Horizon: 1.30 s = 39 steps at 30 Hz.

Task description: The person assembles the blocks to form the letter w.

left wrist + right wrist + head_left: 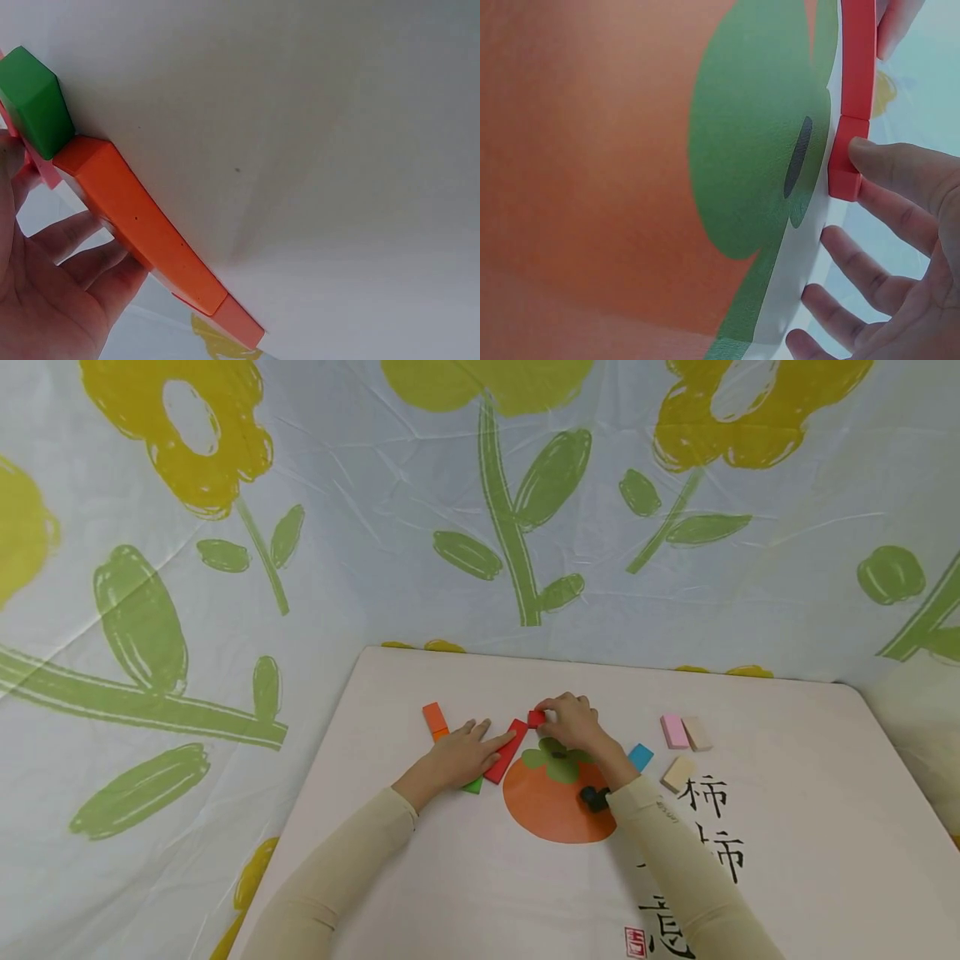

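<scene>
My right hand (573,724) pinches a small red block (536,719) between thumb and index finger at the upper end of a long red block (510,747). In the right wrist view the small red block (847,161) meets the end of the long one (857,60), its thumb on top, the other fingers spread. My left hand (459,756) lies with straight, spread fingers, touching the long red block. Beside it a green block (36,103) adjoins a long orange block (142,221), with a lighter orange block (238,324) at its far end.
A persimmon picture (555,806) and black characters (708,793) are printed on the white tabletop (450,893). Right of my right forearm are a blue block (641,756), a pink block (674,732) and two beige blocks (679,772). A flowered cloth (337,527) hangs behind.
</scene>
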Each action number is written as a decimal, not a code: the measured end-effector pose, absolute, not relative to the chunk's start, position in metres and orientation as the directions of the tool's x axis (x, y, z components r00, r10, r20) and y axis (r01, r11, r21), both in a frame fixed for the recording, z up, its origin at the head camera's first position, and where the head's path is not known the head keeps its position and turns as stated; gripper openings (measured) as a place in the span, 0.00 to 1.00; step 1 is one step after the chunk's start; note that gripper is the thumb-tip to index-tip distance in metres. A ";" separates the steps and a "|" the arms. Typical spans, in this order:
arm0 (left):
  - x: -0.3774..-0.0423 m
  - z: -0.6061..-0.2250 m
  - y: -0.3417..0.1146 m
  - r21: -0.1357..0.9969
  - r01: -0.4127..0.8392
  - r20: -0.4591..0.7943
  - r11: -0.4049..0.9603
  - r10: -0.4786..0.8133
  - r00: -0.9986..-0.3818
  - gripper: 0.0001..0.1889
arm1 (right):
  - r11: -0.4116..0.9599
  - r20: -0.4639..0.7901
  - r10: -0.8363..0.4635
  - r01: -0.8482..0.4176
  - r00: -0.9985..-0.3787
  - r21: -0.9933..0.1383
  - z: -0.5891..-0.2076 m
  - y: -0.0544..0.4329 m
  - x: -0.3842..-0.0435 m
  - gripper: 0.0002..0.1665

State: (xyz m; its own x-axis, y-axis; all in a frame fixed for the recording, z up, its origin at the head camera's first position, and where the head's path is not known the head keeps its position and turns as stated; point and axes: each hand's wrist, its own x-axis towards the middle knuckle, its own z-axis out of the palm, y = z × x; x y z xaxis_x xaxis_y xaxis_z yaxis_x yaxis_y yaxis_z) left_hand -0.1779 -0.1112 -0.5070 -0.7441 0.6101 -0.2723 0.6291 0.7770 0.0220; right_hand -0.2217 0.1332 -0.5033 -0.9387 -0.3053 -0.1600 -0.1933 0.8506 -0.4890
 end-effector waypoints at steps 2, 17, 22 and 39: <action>-0.177 -0.507 -0.111 0.028 0.626 -0.274 0.779 0.608 -0.745 0.31 | 0.849 -0.161 -0.307 -0.193 -0.938 -0.492 -0.503 0.133 -0.221 0.22; -0.181 -0.506 -0.110 0.046 0.624 -0.289 0.780 0.608 -0.739 0.31 | 0.856 -0.160 -0.298 -0.189 -0.941 -0.481 -0.508 0.133 -0.221 0.22; -0.182 -0.506 -0.110 0.063 0.609 -0.303 0.790 0.597 -0.743 0.31 | 0.860 -0.165 -0.293 -0.184 -0.942 -0.476 -0.508 0.132 -0.221 0.22; -0.184 -0.504 -0.110 0.089 0.602 -0.288 0.794 0.599 -0.747 0.31 | 0.857 -0.175 -0.283 -0.167 -0.943 -0.487 -0.506 0.132 -0.221 0.24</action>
State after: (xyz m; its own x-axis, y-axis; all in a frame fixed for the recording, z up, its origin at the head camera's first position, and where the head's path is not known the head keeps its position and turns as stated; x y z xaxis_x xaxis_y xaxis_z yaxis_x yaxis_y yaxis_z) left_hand -0.1843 -0.1101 -0.5036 -0.7472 0.5989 -0.2883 0.6017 0.7937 0.0893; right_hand -0.2212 0.1319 -0.5060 -0.9431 -0.2829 -0.1745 -0.1669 0.8571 -0.4875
